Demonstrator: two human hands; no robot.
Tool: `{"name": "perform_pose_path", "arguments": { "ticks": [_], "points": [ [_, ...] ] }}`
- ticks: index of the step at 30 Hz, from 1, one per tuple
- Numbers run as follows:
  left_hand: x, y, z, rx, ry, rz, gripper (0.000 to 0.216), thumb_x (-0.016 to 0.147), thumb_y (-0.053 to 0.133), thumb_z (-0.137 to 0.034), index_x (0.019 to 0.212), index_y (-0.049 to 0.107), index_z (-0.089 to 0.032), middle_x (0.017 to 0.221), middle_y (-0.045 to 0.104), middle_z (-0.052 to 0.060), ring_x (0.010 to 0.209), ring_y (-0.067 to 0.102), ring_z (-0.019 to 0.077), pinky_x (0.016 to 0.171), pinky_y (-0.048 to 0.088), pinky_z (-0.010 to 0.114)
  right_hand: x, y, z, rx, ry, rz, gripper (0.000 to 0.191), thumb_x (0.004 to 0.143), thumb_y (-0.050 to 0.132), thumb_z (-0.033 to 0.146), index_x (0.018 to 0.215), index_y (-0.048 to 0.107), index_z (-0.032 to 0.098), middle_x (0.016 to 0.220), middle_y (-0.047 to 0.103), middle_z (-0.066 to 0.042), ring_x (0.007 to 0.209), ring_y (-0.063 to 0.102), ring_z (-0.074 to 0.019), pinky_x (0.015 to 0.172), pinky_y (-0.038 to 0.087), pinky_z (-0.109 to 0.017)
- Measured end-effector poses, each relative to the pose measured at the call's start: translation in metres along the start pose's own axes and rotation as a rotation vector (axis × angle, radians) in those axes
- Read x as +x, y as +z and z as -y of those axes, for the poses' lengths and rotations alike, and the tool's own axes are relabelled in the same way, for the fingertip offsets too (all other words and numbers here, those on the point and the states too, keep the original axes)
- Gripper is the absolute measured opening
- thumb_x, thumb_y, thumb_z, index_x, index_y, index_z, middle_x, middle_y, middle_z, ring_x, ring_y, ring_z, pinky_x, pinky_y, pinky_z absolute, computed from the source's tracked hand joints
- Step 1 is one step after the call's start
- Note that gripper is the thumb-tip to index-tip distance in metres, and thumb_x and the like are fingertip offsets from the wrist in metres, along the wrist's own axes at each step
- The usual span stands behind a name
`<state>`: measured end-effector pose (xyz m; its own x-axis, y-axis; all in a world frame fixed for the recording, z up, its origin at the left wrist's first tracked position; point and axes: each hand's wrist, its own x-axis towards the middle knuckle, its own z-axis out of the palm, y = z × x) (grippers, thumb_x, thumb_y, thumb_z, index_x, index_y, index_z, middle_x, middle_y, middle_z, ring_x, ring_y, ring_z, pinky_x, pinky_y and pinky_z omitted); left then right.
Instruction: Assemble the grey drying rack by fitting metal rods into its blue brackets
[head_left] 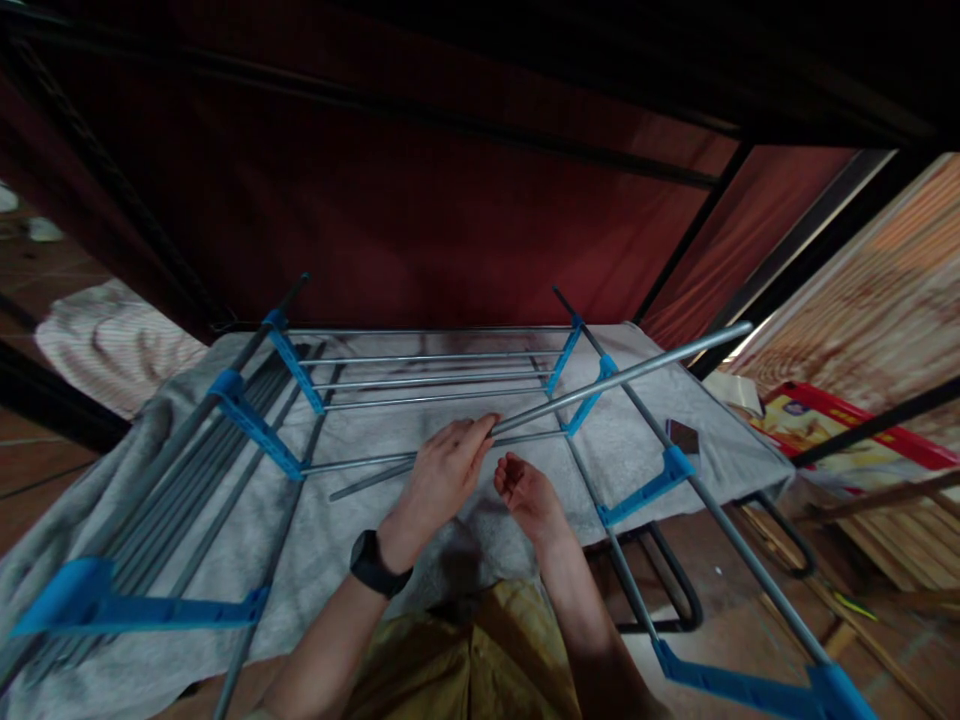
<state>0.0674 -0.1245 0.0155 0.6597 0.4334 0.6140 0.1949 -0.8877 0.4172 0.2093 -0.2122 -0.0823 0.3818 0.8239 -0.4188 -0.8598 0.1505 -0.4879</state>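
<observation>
A long grey metal tube (pixel 611 382) slants across a partly built rack, its far end raised at the right. My left hand (pixel 448 462), with a dark watch on the wrist, is closed around the tube near its middle. The near end shows beyond that hand at the lower left. Just right of it, my right hand (pixel 527 492) is held palm up below the tube, its fingers loosely curled and nothing in them. The rack (pixel 431 380) has grey side poles, blue plastic brackets (pixel 259 430) and several thin crossbars toward the back.
Several loose grey tubes (pixel 199 480) lie bundled at the left on the grey blanket (pixel 465 545). A dark phone-like object (pixel 682 437) rests at the right. Dark red fabric (pixel 420 220) hangs behind, and a red and yellow box (pixel 847 435) stands beyond the right edge.
</observation>
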Motion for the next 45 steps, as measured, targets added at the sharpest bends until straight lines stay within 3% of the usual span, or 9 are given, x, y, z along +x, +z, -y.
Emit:
{"name": "perform_pose_path", "arguments": {
  "ticks": [8,15,22,29,37,45],
  "points": [
    [-0.027,0.014,0.017,0.268,-0.059,0.189,0.035,0.104,0.041,-0.024,0.135,0.058,-0.022,0.104,0.071,0.009,0.094,0.067,0.0226,0.085,0.053,0.036,0.002,-0.005,0.015,-0.038,-0.131,-0.05,0.014,0.084,0.06,0.012,0.088,0.071,0.02,0.086,0.078,-0.004,0.079,0.072,-0.0137,0.074,0.06,-0.025],
    [-0.059,0.032,0.048,0.294,-0.126,0.3,0.038,0.103,0.039,-0.021,0.136,0.057,-0.022,0.118,0.071,0.01,0.105,0.067,0.0236,0.093,0.051,0.038,0.009,-0.016,0.032,-0.046,-0.323,-0.12,0.014,0.081,0.066,0.02,0.093,0.07,0.022,0.094,0.078,-0.002,0.091,0.074,-0.0152,0.086,0.061,-0.03],
    [-0.081,0.042,0.062,0.321,-0.207,0.435,0.04,0.103,0.037,-0.019,0.135,0.06,-0.019,0.109,0.073,0.011,0.1,0.068,0.024,0.091,0.052,0.038,0.019,-0.034,0.045,-0.035,-0.384,-0.14,0.008,0.082,0.064,0.019,0.089,0.067,0.023,0.098,0.078,-0.002,0.096,0.074,-0.0148,0.091,0.06,-0.029],
    [-0.093,0.053,0.068,0.302,-0.253,0.499,0.041,0.102,0.037,-0.018,0.136,0.06,-0.02,0.116,0.072,0.012,0.106,0.069,0.0253,0.094,0.05,0.039,0.034,-0.057,0.043,-0.091,-0.42,-0.178,0.007,0.084,0.073,0.023,0.087,0.067,0.023,0.097,0.078,-0.002,0.092,0.074,-0.0145,0.09,0.061,-0.029],
    [-0.096,0.059,0.071,0.261,-0.297,0.578,0.043,0.101,0.039,-0.014,0.137,0.061,-0.021,0.122,0.072,0.013,0.112,0.068,0.0257,0.096,0.05,0.039,0.05,-0.076,0.041,-0.038,-0.362,-0.22,0.003,0.09,0.066,0.021,0.09,0.069,0.021,0.091,0.078,-0.002,0.087,0.075,-0.0139,0.086,0.062,-0.027],
    [-0.109,0.059,0.082,0.26,-0.375,0.506,0.038,0.097,0.046,-0.014,0.127,0.067,-0.023,0.118,0.073,0.012,0.105,0.069,0.0254,0.094,0.052,0.04,0.059,-0.092,0.043,-0.083,-0.364,-0.263,0.005,0.085,0.07,0.016,0.088,0.066,0.019,0.088,0.077,-0.002,0.084,0.075,-0.0128,0.085,0.062,-0.025]
  ]
}}
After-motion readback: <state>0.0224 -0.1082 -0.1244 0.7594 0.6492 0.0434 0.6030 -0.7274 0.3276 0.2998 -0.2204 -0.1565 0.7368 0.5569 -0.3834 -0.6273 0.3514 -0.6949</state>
